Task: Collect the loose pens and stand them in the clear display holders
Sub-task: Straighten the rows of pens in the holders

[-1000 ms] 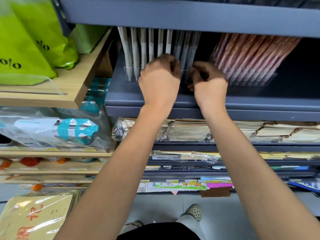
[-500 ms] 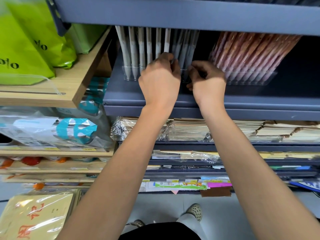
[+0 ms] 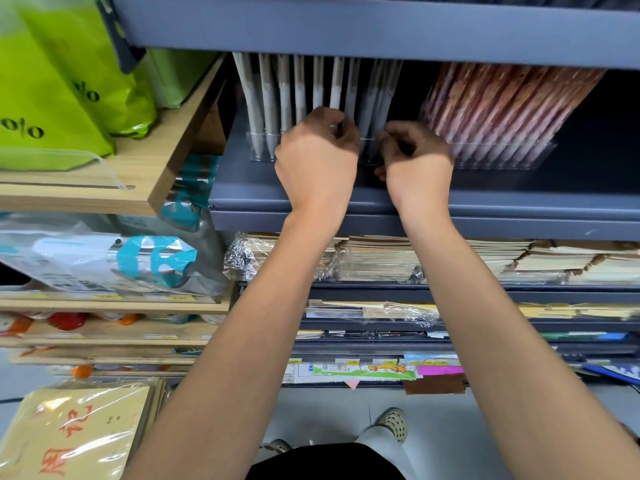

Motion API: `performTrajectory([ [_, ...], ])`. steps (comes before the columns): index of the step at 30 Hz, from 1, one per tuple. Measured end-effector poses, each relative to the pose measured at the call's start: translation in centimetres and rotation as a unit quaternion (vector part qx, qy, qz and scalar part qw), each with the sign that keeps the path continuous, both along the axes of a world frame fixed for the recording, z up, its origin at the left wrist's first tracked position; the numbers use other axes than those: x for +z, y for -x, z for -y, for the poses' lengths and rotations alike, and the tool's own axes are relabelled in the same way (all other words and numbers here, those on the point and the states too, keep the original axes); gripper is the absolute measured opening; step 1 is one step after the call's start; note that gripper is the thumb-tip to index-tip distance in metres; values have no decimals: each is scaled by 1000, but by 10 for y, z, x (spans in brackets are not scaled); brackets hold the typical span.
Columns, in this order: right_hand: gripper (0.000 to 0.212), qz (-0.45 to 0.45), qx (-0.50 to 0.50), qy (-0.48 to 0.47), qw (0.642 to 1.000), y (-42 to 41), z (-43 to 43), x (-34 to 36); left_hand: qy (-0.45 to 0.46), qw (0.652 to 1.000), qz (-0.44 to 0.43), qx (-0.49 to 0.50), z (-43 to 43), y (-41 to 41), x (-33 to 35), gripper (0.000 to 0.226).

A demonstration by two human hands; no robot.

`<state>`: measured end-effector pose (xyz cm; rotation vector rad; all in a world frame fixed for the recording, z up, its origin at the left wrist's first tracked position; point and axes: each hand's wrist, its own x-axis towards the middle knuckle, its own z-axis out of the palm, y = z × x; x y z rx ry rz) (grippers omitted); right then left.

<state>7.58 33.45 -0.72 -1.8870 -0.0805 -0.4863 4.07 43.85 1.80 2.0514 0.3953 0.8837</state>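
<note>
Pale grey slim pens (image 3: 268,98) are standing in a row inside a clear plastic display holder (image 3: 258,147) on the blue-grey metal shelf (image 3: 519,199). The left hand (image 3: 317,161) is pinching one pen low down. The right hand (image 3: 417,164) is curling at the holder's right end, grip unclear. Reddish-brown patterned pens (image 3: 502,105) are leaning in a second clear holder (image 3: 540,157) alongside

Pale grey-white slim pens (image 3: 268,98) line up above the left hand (image 3: 317,161), mottled reddish-brown slim pens (image 3: 502,109) show to the right of the right hand (image 3: 417,164), a slate-blue metal shelf (image 3: 519,202) runs beneath both, and lime-green glossy bags (image 3: 69,81) with black lettering lie far left of the left hand.
</note>
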Motion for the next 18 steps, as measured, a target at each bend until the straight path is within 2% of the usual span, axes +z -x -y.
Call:
performTrajectory([
  [4,16,-3,-1,2,1000,1,0,0,-42,999,-21,1,-1,-2,1,21],
  [8,16,3,-1,-1,1000,2,-1,0,-29,999,-40,-21,-2,-4,1,25],
  [18,17,15,-2,10,1000,1,-1,-1,95,993,-40,-62,-6,-6,3,16],
])
